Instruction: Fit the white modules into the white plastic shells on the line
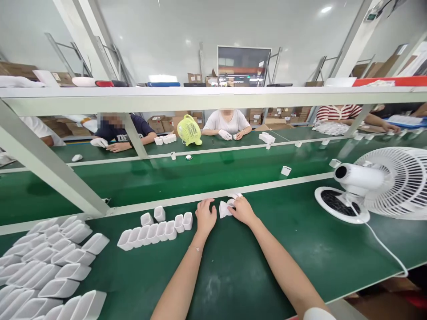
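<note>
My right hand [244,210] has its fingers closed on a white crumpled piece [224,210] that looks like cloth or thin paper. Part of that piece is hidden behind the fingers. Just left of it, my left hand [206,218] rests palm down on the green bench with fingers apart and nothing visible in it. Beside the left hand runs a row of small white open-topped cups [162,230] lying on their sides. Two more white cups, a left one [147,219] and a right one [159,214], are behind the row.
Many white cups [43,258] cover the bench at left. A white fan [383,178] stands at right, its cord trailing forward. Beyond a raised edge strip runs a green belt carrying a white part [286,170]. Co-workers sit opposite, near a yellow-green fan [189,130]. A shelf crosses overhead.
</note>
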Demonstrator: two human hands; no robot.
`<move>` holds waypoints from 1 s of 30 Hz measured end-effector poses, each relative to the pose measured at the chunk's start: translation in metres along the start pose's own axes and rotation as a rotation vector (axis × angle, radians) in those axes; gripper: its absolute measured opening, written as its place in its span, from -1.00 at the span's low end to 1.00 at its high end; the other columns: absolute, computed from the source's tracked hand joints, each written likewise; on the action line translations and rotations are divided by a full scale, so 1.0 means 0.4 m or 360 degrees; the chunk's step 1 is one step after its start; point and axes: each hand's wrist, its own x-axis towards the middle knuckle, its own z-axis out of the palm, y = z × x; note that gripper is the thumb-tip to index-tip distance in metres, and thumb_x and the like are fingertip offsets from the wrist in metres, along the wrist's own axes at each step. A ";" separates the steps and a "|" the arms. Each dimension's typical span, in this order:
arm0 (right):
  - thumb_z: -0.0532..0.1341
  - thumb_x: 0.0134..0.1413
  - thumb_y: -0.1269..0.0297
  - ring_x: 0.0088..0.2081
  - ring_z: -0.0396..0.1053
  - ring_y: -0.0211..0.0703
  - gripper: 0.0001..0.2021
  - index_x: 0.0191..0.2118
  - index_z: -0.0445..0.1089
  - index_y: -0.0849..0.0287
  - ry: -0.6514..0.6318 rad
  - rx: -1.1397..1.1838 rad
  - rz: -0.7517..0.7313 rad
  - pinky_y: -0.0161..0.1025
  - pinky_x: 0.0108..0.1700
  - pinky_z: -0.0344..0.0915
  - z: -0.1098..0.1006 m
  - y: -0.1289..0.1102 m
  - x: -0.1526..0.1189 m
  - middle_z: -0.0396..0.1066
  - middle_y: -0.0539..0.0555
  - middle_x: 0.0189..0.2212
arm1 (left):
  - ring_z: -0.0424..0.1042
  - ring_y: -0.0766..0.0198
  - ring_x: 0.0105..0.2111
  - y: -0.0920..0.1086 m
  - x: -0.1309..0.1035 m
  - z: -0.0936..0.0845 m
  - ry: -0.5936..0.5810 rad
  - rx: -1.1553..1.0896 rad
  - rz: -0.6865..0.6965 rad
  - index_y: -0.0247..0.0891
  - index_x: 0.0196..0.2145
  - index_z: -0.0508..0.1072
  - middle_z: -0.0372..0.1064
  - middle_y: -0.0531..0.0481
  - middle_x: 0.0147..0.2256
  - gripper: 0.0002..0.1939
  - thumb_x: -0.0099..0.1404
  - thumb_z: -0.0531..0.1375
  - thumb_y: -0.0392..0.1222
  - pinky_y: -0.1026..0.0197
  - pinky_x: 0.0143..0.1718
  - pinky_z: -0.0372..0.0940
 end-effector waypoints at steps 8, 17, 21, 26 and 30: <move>0.22 0.20 0.23 0.19 0.16 0.05 -0.79 -0.10 0.41 0.21 0.0216 -0.0013 0.0114 0.09 0.18 0.16 -0.019 0.016 -0.001 0.24 0.17 0.15 | 0.24 0.04 0.05 0.008 -0.003 0.008 -0.0005 0.0090 0.0015 -0.16 -0.28 0.48 0.42 -0.04 -0.08 -0.83 0.24 0.13 -0.36 -0.16 0.08 0.06; 0.21 0.06 0.38 0.34 -0.14 0.19 -0.88 -0.29 0.49 0.12 0.0131 0.0055 0.0086 0.11 0.22 0.06 -0.031 0.065 -0.013 0.14 0.11 0.25 | 0.12 -0.04 0.14 0.008 -0.016 0.015 0.0030 0.0280 0.0061 -0.16 -0.45 0.49 0.35 -0.05 0.01 -0.93 0.19 0.25 -0.22 -0.38 0.18 -0.25; 0.19 0.12 0.35 0.32 -0.08 0.17 -0.87 -0.31 0.51 0.14 0.0115 0.0079 0.0098 0.11 0.22 0.08 -0.022 0.066 -0.008 0.24 0.17 0.17 | 0.11 -0.05 0.15 0.015 -0.026 0.019 0.0007 0.0338 0.0163 -0.15 -0.43 0.50 0.32 -0.05 0.04 -0.95 0.18 0.27 -0.19 -0.37 0.20 -0.26; 0.16 0.17 0.29 0.33 -0.10 0.13 -0.84 -0.28 0.51 0.12 0.0134 0.0110 0.0047 0.08 0.24 0.06 -0.025 0.039 -0.008 0.21 0.13 0.20 | 0.14 -0.02 0.14 0.018 -0.032 0.017 0.0036 0.0369 0.0212 -0.15 -0.31 0.49 0.33 -0.07 0.03 -0.93 0.21 0.22 -0.24 -0.30 0.18 -0.14; 0.20 0.12 0.25 0.34 -0.14 0.15 -0.84 -0.19 0.46 0.13 0.0161 0.0148 -0.0003 0.10 0.27 -0.02 -0.027 0.027 -0.001 0.10 0.14 0.27 | 0.19 0.03 0.10 0.017 -0.023 0.017 0.0075 0.0398 0.0227 -0.17 -0.17 0.45 0.34 -0.08 0.01 -0.79 0.21 0.19 -0.29 -0.16 0.13 0.01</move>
